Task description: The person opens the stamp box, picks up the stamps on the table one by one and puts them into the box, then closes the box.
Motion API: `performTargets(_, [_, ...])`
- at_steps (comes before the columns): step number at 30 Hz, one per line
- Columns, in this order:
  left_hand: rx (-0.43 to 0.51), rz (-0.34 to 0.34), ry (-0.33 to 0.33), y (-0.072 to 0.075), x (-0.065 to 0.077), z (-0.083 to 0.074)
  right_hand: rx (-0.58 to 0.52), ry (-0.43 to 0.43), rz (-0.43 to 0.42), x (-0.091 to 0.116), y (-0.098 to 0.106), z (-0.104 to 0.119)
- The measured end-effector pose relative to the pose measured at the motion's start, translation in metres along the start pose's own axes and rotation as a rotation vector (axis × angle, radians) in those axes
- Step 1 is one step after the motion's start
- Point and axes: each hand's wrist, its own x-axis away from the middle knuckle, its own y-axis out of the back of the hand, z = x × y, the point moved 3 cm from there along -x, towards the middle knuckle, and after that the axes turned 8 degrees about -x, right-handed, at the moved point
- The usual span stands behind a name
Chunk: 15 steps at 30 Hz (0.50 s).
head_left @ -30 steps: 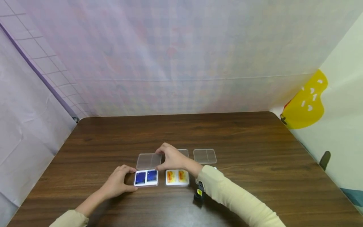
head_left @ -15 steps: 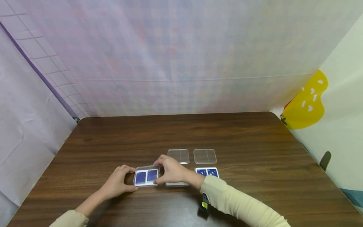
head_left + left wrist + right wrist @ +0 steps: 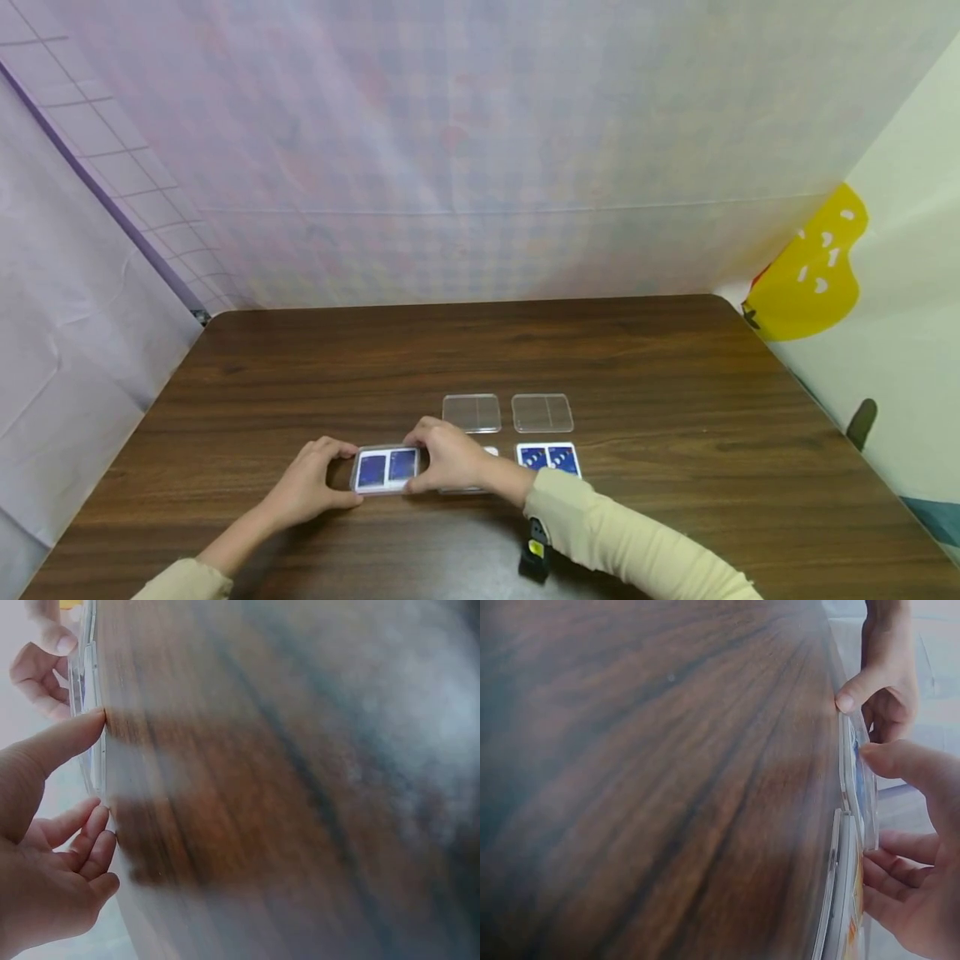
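Observation:
A flat clear case (image 3: 372,490) holding two blue cards side by side lies on the brown table. My left hand (image 3: 309,481) grips its left side, thumb at the near corner and fingers at the far one. With thumb and fingers my right hand (image 3: 452,454) pinches a clear lid (image 3: 871,806) by its right side. That lid lies over the blue cards, which show through it. Beneath my right hand is a second case, mostly hidden in the head view; its yellow-orange cards (image 3: 853,930) show edge-on in the right wrist view.
A third case with blue-and-white cards (image 3: 548,457) lies to the right, partly behind the right sleeve (image 3: 600,521). Two clear lids, one left (image 3: 472,413) and one right (image 3: 542,413), lie behind the cases. Wood-grain table (image 3: 465,350) stretches around; curtains hang behind.
My right hand has brought the clear lid toward me from behind the blue-card case and lowered it over the cards. The left hand has stayed at the case's left side.

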Motion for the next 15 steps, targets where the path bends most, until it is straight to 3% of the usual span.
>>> performTargets(15, [-0.011, 0.000, 0.001, 0.0002, 0.0002, -0.0004, 0.117, -0.040, 0.059, -0.0035, 0.0013, 0.0044])
